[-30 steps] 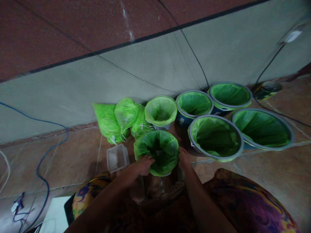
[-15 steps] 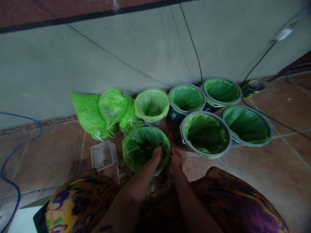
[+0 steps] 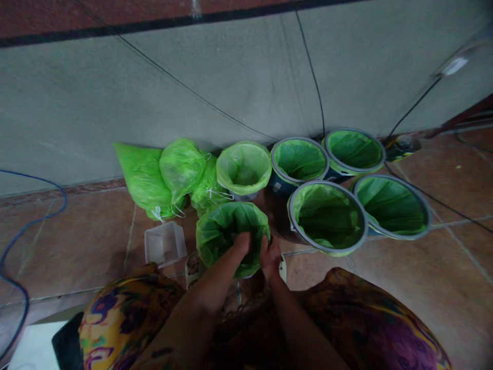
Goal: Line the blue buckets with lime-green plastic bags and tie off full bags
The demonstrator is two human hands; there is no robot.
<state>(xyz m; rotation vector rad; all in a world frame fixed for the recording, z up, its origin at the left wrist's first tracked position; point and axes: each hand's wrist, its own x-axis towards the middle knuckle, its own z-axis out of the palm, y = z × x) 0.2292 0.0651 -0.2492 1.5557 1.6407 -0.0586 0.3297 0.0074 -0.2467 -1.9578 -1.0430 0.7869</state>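
Observation:
Between my feet stands a bin lined with a green bin bag [image 3: 210, 239], the bag folded out over its rim. My left hand [image 3: 242, 241] reaches down inside it, near the right inner side, with the fingers hidden in the dark interior. At the right side of the rim is my right hand [image 3: 270, 255], closed over the edge of the bag with the thumb toward the inside. Just behind, a paler bin with a green liner [image 3: 227, 169] stands against the wall.
Several blue bins with grey rims and green liners, such as the nearest bin [image 3: 364, 236], stand to the right. Tied green bags [image 3: 142, 177] lean at the wall on the left. A clear plastic tub [image 3: 156, 252] sits on the floor, and a blue cable [image 3: 29, 223] runs farther left.
My left hand has shifted slightly left inside the lined bin. My right hand has moved up from beside the bin onto its right rim.

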